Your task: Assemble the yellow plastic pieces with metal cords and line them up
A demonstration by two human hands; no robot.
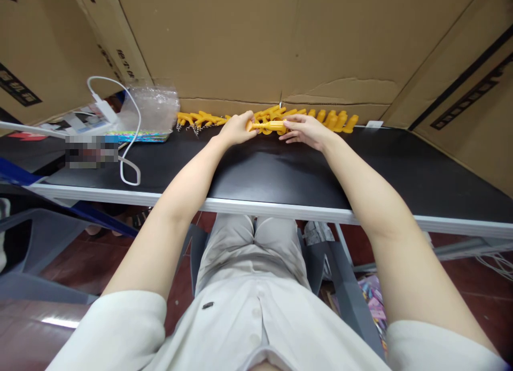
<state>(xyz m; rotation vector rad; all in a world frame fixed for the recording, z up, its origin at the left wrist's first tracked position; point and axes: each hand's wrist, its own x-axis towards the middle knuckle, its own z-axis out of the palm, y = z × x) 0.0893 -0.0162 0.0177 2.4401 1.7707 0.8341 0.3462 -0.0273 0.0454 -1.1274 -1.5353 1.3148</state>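
Between my hands, just above the black table, is a yellow plastic part (273, 126) with a slim stem and a thicker barrel, lying roughly level. My left hand (239, 128) is closed round its left end, where a rounded yellow tip shows by the thumb. At the barrel end, my right hand (306, 130) has its thumb and fingers closed on the part. Left of my hands lie several yellow-handled corkscrews (199, 118) with metal spirals. Behind and to the right stand several yellow plastic sleeves (340, 121). More yellow pieces behind my hands are partly hidden.
Cardboard walls (256, 45) enclose the back and sides of the black table (276, 173). A white cable (138, 120), clear plastic bag (154, 108) and colourful flat packet (144, 137) lie at left. A grey chair (44, 253) stands by the front edge.
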